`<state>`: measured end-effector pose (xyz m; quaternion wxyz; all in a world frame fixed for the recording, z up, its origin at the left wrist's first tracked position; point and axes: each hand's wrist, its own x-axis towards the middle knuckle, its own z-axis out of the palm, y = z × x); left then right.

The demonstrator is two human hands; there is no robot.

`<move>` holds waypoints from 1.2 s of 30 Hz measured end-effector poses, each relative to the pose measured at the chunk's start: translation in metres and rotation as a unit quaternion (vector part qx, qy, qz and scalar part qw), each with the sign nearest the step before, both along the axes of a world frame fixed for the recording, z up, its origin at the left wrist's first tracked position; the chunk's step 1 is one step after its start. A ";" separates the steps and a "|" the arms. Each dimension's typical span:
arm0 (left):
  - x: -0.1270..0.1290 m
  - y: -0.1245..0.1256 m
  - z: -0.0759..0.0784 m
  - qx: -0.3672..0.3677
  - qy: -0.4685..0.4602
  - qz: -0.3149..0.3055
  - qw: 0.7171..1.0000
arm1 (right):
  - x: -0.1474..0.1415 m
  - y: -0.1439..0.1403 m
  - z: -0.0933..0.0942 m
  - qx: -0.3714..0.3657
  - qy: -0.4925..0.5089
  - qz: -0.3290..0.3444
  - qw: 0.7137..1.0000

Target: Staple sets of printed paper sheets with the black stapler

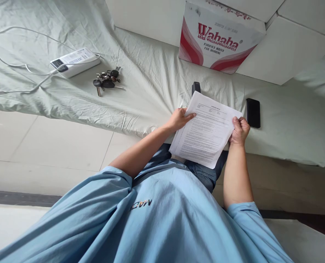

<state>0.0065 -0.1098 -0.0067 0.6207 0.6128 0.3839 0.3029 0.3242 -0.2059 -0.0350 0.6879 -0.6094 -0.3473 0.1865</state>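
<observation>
Two hands on one stack of papers (206, 135), held over the lap at the edge of the bed (151, 80). Up top, a Wahaha box (219, 40) leans on the bed. Left hand (180, 118) grips the papers' left edge, right hand (239, 130) clamps the right. Power bank (75, 62) and keys (106, 80) lie well left; phone (253, 112) just beside the right hand.

Soft, even daylight, bright without glare; shadows are faint. Focus is sharp at centre, while wide-angle distortion bends edges, strongest toward 6 o'clock.
</observation>
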 end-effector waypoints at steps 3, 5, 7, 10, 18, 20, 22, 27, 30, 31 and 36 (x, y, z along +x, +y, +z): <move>0.000 -0.001 0.001 0.000 0.005 -0.002 1.000 | -0.001 0.000 -0.001 0.004 0.001 -0.001 1.000; -0.001 -0.001 0.001 0.005 0.008 -0.003 1.000 | -0.004 0.003 -0.001 0.007 0.005 -0.007 1.000; -0.002 -0.001 0.001 -0.002 0.001 0.003 1.000 | -0.007 0.005 0.002 0.014 0.019 -0.014 1.000; -0.005 0.000 0.003 -0.048 -0.043 0.019 0.998 | -0.011 -0.004 0.016 0.018 0.052 -0.015 0.998; -0.008 0.004 0.011 -0.159 -0.201 0.120 0.959 | -0.031 -0.158 0.050 -0.171 0.100 0.188 0.962; -0.001 0.002 0.014 -0.172 -0.222 0.138 0.950 | -0.047 -0.197 0.044 -0.296 0.142 0.278 0.903; 0.007 -0.002 0.018 -0.191 -0.230 0.147 0.943 | -0.068 -0.219 0.032 -0.362 0.196 0.317 0.854; 0.023 -0.010 0.029 -0.236 -0.237 0.137 0.932 | -0.125 -0.210 0.001 -0.283 0.318 0.276 0.862; 0.028 -0.013 0.030 -0.247 -0.257 0.120 0.927 | -0.152 -0.189 -0.009 -0.206 0.340 0.206 0.894; 0.028 -0.014 0.030 -0.248 -0.264 0.113 0.925 | -0.157 -0.183 -0.010 -0.188 0.349 0.182 0.900; 0.028 -0.017 0.024 -0.230 -0.286 0.127 0.921 | -0.162 -0.178 0.000 -0.150 0.359 0.139 0.911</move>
